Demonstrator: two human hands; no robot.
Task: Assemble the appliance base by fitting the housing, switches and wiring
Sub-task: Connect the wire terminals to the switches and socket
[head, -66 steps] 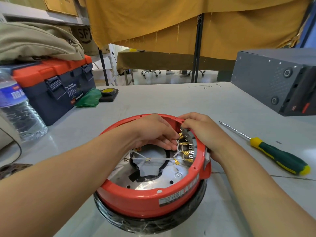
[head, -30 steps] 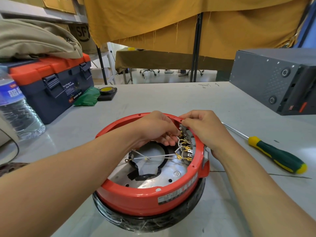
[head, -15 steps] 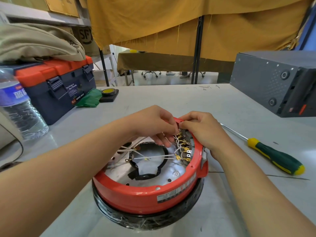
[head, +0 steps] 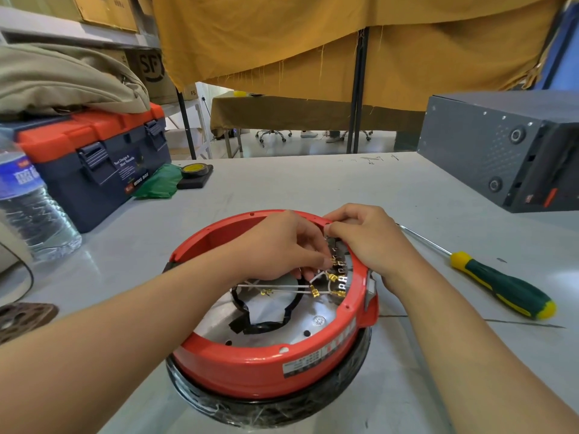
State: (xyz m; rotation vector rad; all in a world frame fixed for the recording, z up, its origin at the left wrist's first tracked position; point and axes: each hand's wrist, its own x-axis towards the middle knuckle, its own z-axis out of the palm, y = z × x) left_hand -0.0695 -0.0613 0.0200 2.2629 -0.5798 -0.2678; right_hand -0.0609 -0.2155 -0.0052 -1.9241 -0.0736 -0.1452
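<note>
the red housing (head: 269, 368) sits upside-down in the middle of the grey table (head: 313, 189), stacked on a black ring-shaped part (head: 266, 408) wrapped in clear film. inside it a shiny metal plate (head: 313, 314) shows, with a black torn-edged gasket or tape loop (head: 266, 324) around the central opening. along the inner right wall is the switch block (head: 340, 270), a row of dark terminals with gold spade connectors (head: 333, 277) and white wires (head: 282, 287) running across the opening to it. the left hand (head: 279, 245) reaches in over the rim, fingers curled, fingertips pinching one of the gold connectors at the switch block. the right hand (head: 372, 242) rests over the right rim, fingers curled down onto the top of the switch block; whether it pinches a wire or only steadies the block is hard to tell, since the fingertips are hidden. to the right, apart from the housing, lies a screwdriver (head: 498, 283) with a green and yellow handle. a dark grey metal box (head: 488, 145) stands at far right. on the left are a navy and orange toolbox (head: 94, 151) with a beige cloth (head: 62, 79) on top, a water bottle (head: 28, 208), a green rag (head: 156, 183), and a roll of tape (head: 195, 169).
</note>
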